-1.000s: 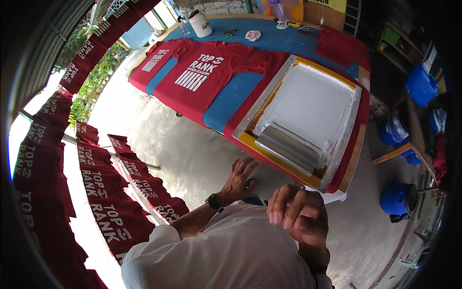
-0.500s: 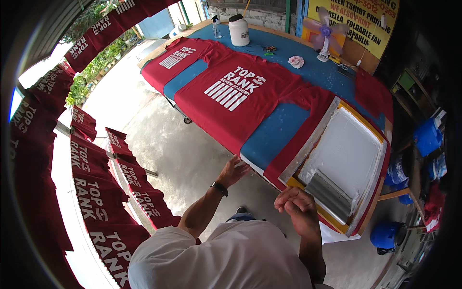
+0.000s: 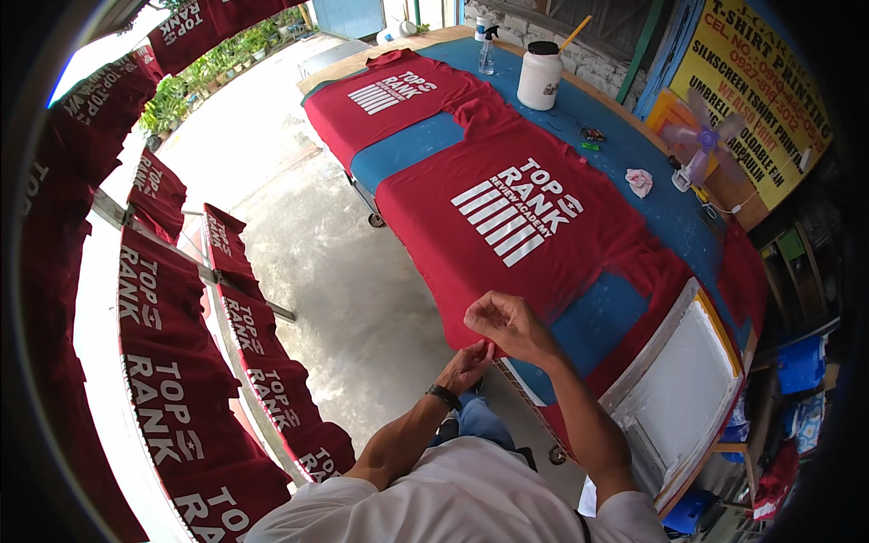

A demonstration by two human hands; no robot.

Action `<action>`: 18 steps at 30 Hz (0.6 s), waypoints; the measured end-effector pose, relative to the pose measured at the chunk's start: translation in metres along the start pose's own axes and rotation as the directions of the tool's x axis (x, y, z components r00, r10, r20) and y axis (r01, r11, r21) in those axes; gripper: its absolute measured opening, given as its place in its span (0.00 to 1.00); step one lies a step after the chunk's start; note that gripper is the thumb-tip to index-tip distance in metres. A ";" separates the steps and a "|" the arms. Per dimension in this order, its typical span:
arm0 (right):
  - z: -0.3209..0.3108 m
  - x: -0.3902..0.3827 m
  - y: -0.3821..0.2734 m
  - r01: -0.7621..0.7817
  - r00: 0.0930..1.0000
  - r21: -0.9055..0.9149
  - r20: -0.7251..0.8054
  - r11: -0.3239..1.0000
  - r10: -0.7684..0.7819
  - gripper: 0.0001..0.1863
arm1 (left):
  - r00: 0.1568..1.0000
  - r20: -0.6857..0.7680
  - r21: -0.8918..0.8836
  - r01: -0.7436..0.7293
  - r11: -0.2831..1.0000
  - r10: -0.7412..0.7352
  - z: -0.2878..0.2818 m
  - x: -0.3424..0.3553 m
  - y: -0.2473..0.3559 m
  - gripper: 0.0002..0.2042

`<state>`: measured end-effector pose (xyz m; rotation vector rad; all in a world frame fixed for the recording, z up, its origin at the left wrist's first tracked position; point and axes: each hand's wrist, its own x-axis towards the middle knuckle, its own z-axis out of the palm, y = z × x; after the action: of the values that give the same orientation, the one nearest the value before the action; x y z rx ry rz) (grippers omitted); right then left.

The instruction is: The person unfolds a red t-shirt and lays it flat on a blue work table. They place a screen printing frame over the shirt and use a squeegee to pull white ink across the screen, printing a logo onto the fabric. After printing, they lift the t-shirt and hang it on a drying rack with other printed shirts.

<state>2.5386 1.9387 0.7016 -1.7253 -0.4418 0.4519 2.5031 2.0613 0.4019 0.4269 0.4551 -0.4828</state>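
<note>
At the near hem of a red T-shirt with a white print, my left hand has its fingers closed on the edge of the cloth. It wears a dark band at the wrist. Just above and to the right, my right hand hovers over the same shirt, with fingers curled in toward the thumb. Whatever its fingertips may hold is hidden. The shirt lies spread on a blue-topped table. To the right of my right arm rests a framed printing screen smeared with white ink, partly covered by my arm.
Another printed red T-shirt lies farther along the table. Behind stand a white tub with a black lid, a spray bottle and a small fan. A crumpled cloth lies nearby. Printed red shirts hang on racks at left.
My right hand has left the screen's near corner and moved left to the shirt's hem. My left hand has closed at the hem. The view has turned, so the table sits differently.
</note>
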 end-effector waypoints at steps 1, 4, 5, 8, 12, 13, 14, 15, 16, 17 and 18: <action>-0.006 0.038 0.005 0.024 1.000 -0.125 0.009 0.992 -0.023 0.14 | 0.986 -0.057 -0.417 0.119 0.901 -0.157 0.004 -0.001 0.004 0.00; -0.016 0.165 0.024 0.033 0.999 -0.281 0.021 0.959 -0.029 0.20 | 0.973 -0.080 -0.307 0.184 0.934 -0.218 0.013 -0.020 0.023 0.03; -0.020 0.212 0.029 0.078 0.997 -0.352 0.041 0.933 -0.068 0.20 | 0.976 0.020 -0.242 0.214 0.946 -0.216 0.016 -0.024 0.033 0.02; -0.026 0.345 0.051 0.177 0.984 -0.521 0.066 0.835 -0.167 0.23 | 0.935 0.097 -0.132 0.352 0.927 -0.342 0.029 -0.031 0.056 0.02; -0.045 0.482 0.080 0.272 0.961 -0.721 0.171 0.637 -0.217 0.33 | 0.884 -0.013 0.113 0.465 0.878 -0.467 0.065 -0.023 0.078 0.25; -0.044 0.503 0.087 0.270 0.963 -0.753 0.203 0.600 -0.177 0.36 | 0.870 -0.055 0.180 0.491 0.852 -0.489 0.076 -0.023 0.083 0.34; -0.045 0.515 0.094 0.257 0.966 -0.791 0.214 0.555 -0.143 0.38 | 0.880 -0.019 0.224 0.466 0.856 -0.474 0.086 -0.023 0.092 0.41; -0.047 0.526 0.098 0.300 0.954 -0.805 0.268 0.512 -0.138 0.39 | 0.887 -0.036 0.283 0.450 0.847 -0.460 0.099 -0.027 0.096 0.48; -0.047 0.536 0.101 0.320 0.947 -0.815 0.281 0.483 -0.153 0.39 | 0.865 -0.005 0.326 0.475 0.817 -0.501 0.108 -0.027 0.108 0.43; -0.051 0.540 0.103 0.298 0.954 -0.808 0.259 0.509 -0.149 0.35 | 0.875 -0.008 0.406 0.444 0.798 -0.483 0.116 -0.028 0.118 0.43; -0.053 0.545 0.103 0.332 0.942 -0.781 0.304 0.529 -0.142 0.31 | 0.885 -0.012 0.484 0.412 0.772 -0.465 0.125 -0.028 0.126 0.42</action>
<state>3.0349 2.1600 0.5783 -2.4912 -1.1840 0.2079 2.5866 2.1113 0.5528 0.7710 0.3233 -1.0873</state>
